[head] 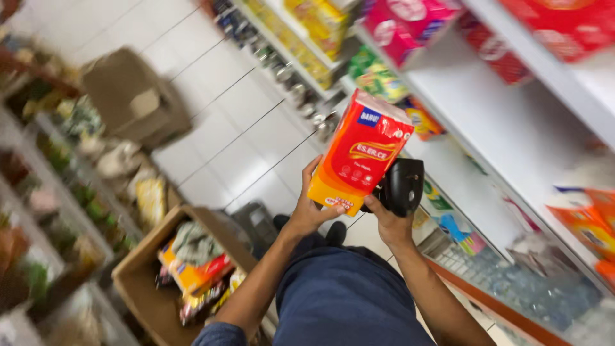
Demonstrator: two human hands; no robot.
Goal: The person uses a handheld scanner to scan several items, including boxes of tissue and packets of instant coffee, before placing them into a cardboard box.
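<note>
Orange-and-red plastic-wrapped pack (360,152), soft-cornered and roughly brick-shaped with a glossy film skin and a white top end, is held up at chest height in a shop aisle. The person's left hand (312,208) grasps it from below and behind, fingers curled round the lower left corner and thumb along the bottom edge, so the pack rises above the hand, tilted to the right. The right hand (386,221) is clenched round the grip of a black handheld scanner (401,186) (matte, hard plastic, rounded head), which sits just beside the pack's lower right side, touching or nearly so. White metal shelves (506,122) run along the right, flat and smooth, carrying red and pink cartons and bright packets. Below, an open brown cardboard box (144,272) with packets inside stands on the pale tiled floor (237,128), left of the person's blue trousers. A second cardboard box (131,96) lies farther off; the racks on the left are blurred.
</note>
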